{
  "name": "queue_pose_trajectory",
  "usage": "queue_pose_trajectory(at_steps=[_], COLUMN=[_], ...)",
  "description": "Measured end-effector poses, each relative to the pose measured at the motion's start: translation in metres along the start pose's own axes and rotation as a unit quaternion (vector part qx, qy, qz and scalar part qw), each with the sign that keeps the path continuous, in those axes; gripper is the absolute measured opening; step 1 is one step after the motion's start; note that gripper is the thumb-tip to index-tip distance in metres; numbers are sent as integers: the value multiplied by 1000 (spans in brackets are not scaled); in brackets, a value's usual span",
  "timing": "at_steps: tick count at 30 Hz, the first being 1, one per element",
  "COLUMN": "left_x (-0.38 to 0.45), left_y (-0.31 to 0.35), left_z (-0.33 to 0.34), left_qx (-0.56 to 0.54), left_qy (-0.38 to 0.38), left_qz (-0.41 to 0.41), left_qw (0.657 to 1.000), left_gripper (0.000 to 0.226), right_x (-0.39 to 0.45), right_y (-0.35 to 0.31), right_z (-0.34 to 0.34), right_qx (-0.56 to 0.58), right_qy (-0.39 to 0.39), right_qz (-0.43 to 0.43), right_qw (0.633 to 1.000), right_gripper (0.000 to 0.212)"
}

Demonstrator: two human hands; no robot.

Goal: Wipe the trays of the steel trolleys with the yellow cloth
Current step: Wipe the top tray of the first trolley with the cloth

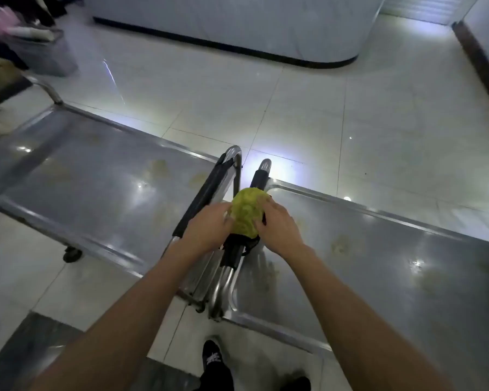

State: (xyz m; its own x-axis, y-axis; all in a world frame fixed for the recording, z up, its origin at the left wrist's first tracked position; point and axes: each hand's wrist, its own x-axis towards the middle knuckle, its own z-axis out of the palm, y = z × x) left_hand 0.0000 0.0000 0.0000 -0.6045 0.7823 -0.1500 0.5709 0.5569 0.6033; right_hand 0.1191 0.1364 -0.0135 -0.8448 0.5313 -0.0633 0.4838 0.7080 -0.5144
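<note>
A bunched yellow cloth (246,211) sits on the black-padded handle (233,252) of the right steel trolley. My left hand (206,231) grips the cloth from its left side. My right hand (277,225) holds it from the right, fingers curled over the bundle. The left trolley's tray (96,182) and the right trolley's tray (378,272) lie on either side, both shiny with yellowish stains. The left trolley's handle (209,190) stands just beside the cloth.
The trolleys stand on a pale tiled floor (294,103). A white counter with a dark base (237,29) runs along the back. A grey bin (45,52) stands at the far left. A dark skirting (480,66) lines the right wall. My shoes (213,359) show at the bottom.
</note>
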Motion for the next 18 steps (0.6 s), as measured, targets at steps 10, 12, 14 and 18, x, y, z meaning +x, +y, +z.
queue_pose_trajectory(at_steps=[10,12,14,18], left_x=[23,27,29,29], left_y=[-22,-23,-24,-25], left_z=[28,31,34,36], left_qx=[-185,-200,-218,-295], left_qy=[-40,-59,-76,-89], left_qz=[-103,-128,-143,-172], left_qw=[977,970,962,936], left_gripper=[44,45,41,32], right_x=[7,5,3,0], right_y=[0,-1,-3,-6], right_z=[45,49,51,51], right_qx=[73,92,115,173], right_qy=[11,12,12,33], right_qz=[64,88,103,126], right_qw=[995,992,988,976], right_gripper=[57,67,70,67])
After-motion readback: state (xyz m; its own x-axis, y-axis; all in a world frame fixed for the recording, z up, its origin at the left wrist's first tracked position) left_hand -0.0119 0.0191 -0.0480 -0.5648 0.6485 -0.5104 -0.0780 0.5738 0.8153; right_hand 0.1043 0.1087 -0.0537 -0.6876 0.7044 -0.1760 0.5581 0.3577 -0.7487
